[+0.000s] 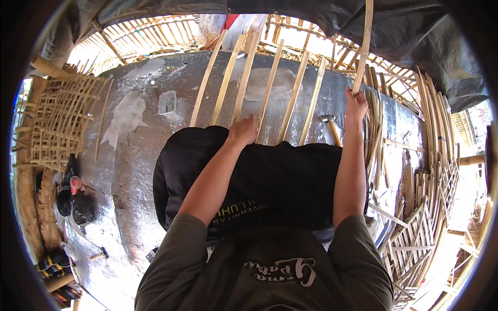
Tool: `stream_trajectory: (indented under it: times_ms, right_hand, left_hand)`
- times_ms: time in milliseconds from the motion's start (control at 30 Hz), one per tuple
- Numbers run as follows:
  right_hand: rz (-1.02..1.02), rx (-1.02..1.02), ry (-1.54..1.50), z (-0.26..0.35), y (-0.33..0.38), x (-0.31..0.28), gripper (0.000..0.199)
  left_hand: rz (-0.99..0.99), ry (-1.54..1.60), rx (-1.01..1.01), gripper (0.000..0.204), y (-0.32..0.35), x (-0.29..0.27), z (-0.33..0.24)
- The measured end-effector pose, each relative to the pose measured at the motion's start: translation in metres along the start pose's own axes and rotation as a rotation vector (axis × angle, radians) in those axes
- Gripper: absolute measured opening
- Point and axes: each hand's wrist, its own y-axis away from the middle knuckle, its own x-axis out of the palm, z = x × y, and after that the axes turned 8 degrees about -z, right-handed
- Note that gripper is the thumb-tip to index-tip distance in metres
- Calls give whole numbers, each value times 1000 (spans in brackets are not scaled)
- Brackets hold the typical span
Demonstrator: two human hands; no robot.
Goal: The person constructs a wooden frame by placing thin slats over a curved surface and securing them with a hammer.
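Note:
Several pale bamboo strips (268, 85) lie side by side, spaced apart, pointing away from me on the floor sheet. My left hand (244, 129) rests low among them, its fingers curled at the near end of the third strip from the left; what is under the fingers is hidden. My right hand (356, 105) is raised at the right, closed round the lower part of a long bamboo strip (365, 46) that rises toward the top edge. A dark cloth (259, 181) covers my lap and hides the near ends of some strips.
A hammer (332, 129) lies below my right hand. A clear plastic tub (167, 102) sits at the left on the shiny sheet (124, 171). Woven bamboo panels (65, 116) stand at far left, and bundled strips (436, 114) at right. Black sheeting (425, 52) hangs overhead.

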Motion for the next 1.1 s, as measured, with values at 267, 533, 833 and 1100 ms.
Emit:
stream_trajectory:
  times_ms: [267,533,833,1100]
  right_hand:
    - [-9,24,-106,-12,-8,-1,31]
    - [-14,20,-37,-5,-4,0,30]
    - [22,63,-47,-3,0,1,28]
    - [55,71,-10,-2,3,5,29]
  left_hand:
    - [93,-46,-10,38,0,-2,-5]
    - [218,-98,28,42,2,-8,-7]
    - [271,-133,31,43,5,-12,-10]
    - [289,-105,44,48,3,-8,-5]
